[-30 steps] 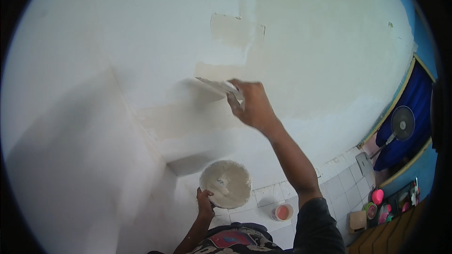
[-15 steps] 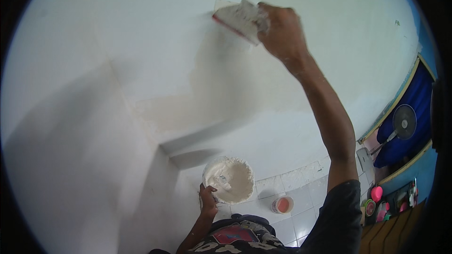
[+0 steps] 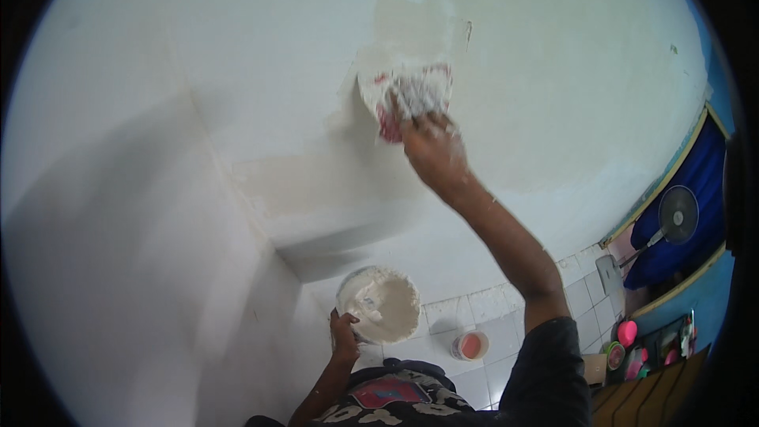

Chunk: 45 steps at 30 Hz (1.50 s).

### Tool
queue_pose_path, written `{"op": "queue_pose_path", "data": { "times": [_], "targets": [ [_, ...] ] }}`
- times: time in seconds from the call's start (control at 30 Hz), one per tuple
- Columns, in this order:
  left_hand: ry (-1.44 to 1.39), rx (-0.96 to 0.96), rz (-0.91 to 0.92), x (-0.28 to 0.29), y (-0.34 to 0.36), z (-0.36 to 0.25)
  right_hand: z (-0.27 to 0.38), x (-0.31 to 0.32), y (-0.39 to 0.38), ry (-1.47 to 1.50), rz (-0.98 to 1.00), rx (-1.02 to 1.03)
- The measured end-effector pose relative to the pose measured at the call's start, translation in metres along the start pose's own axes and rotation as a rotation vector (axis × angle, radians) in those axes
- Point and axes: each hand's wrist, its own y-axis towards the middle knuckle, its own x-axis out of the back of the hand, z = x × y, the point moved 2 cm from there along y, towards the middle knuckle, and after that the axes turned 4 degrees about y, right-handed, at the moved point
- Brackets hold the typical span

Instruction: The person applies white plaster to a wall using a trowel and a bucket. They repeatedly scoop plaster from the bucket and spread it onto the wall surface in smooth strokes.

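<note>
My right hand [image 3: 433, 146] grips a wide putty knife [image 3: 407, 95], its red-and-white blade smeared with white filler. The blade lies against or very close to the pale wall [image 3: 545, 87], where damp-looking beige patches show around it. Low down, my left hand [image 3: 345, 334] is closed on the near left rim of a round bucket [image 3: 403, 304]. White paste coats the inside of this bucket and lies heaped on its left side. The fingers under the rim are hidden.
A small tub with pinkish contents [image 3: 471, 345] stands on the tiled floor [image 3: 500, 375]. To the right are a standing fan [image 3: 678, 215], a blue curtain [image 3: 644, 257] and several colourful household items [image 3: 627, 334]. A wall corner with a recessed ledge [image 3: 324, 249] lies left of the bucket.
My right hand has brought the putty knife down and slightly left along the wall, and its blade has turned to face me. The left hand still holds the bucket.
</note>
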Motion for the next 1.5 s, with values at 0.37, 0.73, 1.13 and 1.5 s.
{"op": "queue_pose_path", "data": {
  "times": [0.37, 0.73, 1.13, 1.5],
  "targets": [
    [0.057, 0.063, -0.026, -0.003, -0.004, -0.006, -0.015, 0.053, 0.025, 0.242, 0.382, -0.379],
    [0.079, 0.044, 0.044, -0.001, 0.001, -0.003, -0.052, 0.120, 0.152, 0.072, 0.043, -0.244],
    [0.058, 0.074, 0.068, 0.005, 0.015, 0.014, -0.040, 0.027, 0.069, -0.201, -0.056, 0.071],
    [0.027, 0.074, 0.025, 0.010, 0.016, 0.015, 0.053, 0.008, -0.063, 0.356, 0.515, -0.433]
  ]
}}
